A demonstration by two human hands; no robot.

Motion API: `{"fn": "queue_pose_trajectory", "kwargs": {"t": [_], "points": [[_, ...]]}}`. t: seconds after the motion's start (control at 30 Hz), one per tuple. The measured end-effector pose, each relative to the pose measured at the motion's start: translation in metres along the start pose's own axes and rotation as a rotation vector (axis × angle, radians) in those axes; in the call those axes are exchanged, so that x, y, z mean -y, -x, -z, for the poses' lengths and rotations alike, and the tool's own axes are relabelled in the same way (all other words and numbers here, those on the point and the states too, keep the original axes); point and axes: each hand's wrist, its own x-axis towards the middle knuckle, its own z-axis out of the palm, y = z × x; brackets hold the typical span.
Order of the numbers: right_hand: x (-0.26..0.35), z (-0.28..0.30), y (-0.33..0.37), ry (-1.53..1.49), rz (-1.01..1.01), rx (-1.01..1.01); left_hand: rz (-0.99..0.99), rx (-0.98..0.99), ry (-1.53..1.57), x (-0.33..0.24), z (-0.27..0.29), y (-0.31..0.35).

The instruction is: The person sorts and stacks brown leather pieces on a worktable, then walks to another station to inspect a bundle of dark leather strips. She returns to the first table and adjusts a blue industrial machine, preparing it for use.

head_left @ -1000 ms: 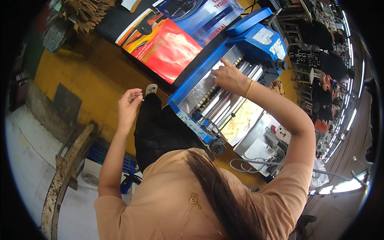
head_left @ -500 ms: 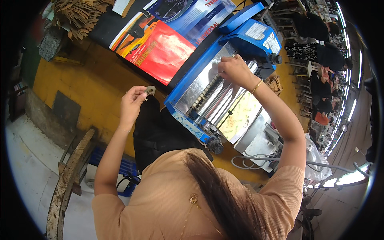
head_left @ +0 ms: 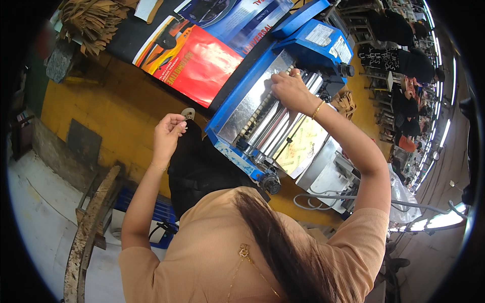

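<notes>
My left hand (head_left: 169, 135) is closed, fingertips pinched on a small rounded grey-beige flat piece (head_left: 188, 112). It hovers to the left of a blue machine (head_left: 222, 146) with shiny metal rollers (head_left: 263, 132) and a row of small pale rings along a bar. Over the upper part of these rollers is my right hand (head_left: 293, 92), fingers bent together and pressed down near the ringed bar. Whatever lies under those fingertips is hidden. A bare metal plate (head_left: 242, 112) slopes along the machine's left side.
Beyond the machine, a dark table carries a red and yellow printed sheet (head_left: 209, 68) and a blue one (head_left: 237, 22). Brown cut pieces (head_left: 93, 25) are heaped at far left. A grey cable (head_left: 353, 199) crosses at right. Several people sit working far right.
My right hand has shifted slightly left along the rollers. The left hand stays nearly in place, still pinching the small piece, which is turned a little. The whole view has shifted slightly.
</notes>
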Motion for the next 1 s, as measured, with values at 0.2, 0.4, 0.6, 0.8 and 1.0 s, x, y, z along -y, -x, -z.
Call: {"fn": "queue_pose_trajectory", "kwargs": {"t": [0.2,0.4,0.6,0.8,1.0], "points": [[-0.001,0.011,-0.007,0.046,0.074,0.086,-0.005,-0.034,0.01,-0.002,0.008,0.002],[-0.022,0.036,0.005,-0.198,0.026,-0.01,0.025,-0.015,0.117,-0.016,0.002,-0.006],[-0.02,0.07,0.031,-0.903,-0.245,-0.32,0.061,0.26,0.197,-0.049,-0.066,-0.04],[-0.004,0.067,0.081,-1.417,-0.456,-0.381,0.144,0.487,0.163,-0.093,-0.137,-0.067],[0.029,0.05,0.075,-0.944,-0.486,-0.817,0.085,0.568,0.33,-0.134,-0.187,-0.073]]}}
